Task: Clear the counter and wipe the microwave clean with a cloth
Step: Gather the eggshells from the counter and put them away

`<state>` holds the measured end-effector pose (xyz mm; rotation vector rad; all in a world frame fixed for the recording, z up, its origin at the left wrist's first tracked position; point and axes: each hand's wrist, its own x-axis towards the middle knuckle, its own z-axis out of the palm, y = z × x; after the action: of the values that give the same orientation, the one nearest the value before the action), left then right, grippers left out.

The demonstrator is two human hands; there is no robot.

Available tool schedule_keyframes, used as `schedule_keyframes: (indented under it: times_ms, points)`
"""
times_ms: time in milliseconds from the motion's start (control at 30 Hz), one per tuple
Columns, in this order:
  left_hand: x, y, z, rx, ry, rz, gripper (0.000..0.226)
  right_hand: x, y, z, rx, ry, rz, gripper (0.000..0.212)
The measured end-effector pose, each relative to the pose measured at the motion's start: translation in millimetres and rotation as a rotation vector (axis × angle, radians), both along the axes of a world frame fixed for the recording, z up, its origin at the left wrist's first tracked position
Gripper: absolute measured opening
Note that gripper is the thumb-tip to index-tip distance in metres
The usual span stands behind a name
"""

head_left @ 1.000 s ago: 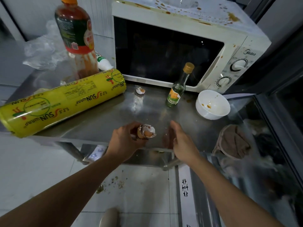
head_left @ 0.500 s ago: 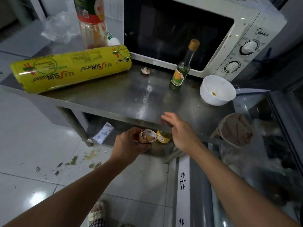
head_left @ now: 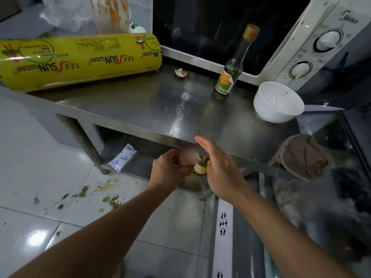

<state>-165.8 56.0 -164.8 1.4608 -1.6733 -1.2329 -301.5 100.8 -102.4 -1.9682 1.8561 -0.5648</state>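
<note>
Kitchen, looks like a working or back-of-house one rather than tidy home. Stainless steel counter (head_left: 124, 109) with a lower shelf (head_left: 140, 169) under it, on steel legs. White microwave (head_left: 313, 47) with two dials sits at the back, splattered. Big yellow roll of cling wrap (head_left: 80, 61) lies on the counter, sauce-smeared bottle (head_left: 109, 15) behind it. Small glass condiment bottle (head_left: 230, 73), dirty white bowl (head_left: 278, 102), broken eggshell piece (head_left: 180, 72). Brown cloth (head_left: 301, 156) bunched at the counter's right edge. Grey tile floor (head_left: 40, 177) with food scraps on it.
</note>
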Motion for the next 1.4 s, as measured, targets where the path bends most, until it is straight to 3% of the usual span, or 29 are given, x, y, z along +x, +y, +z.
schedule_keyframes:
  times_ms: [133, 467, 600, 900, 1067, 1400]
  points:
    - [0.3, 1.3, 2.8, -0.012, 0.008, 0.003, 0.038, 8.7, 11.4, -0.7, -0.033, -0.08, 0.008, 0.064]
    - [13.8, 8.3, 21.2, -0.056, -0.06, -0.056, 0.044, 18.6, 6.2, 19.6, -0.171, -0.092, -0.205, 0.021]
    - [21.9, 6.2, 42.0, -0.09, -0.082, -0.071, 0.042, 27.8, -4.3, 40.8, -0.192, -0.115, -0.288, 0.014]
    - [35.8, -36.3, 103.3, -0.151, -0.039, -0.041, 0.037, 33.8, -45.2, 94.5, -0.246, 0.017, -0.296, 0.015]
    - [45.8, -75.3, 118.2, -0.131, -0.042, -0.025, 0.04, 26.7, -90.7, 99.7, -0.144, 0.011, -0.337, 0.011]
    - [70.1, -164.5, 117.7, -0.166, -0.095, -0.029, 0.04, 25.6, -208.7, 67.3, 0.111, 0.063, -0.508, 0.054]
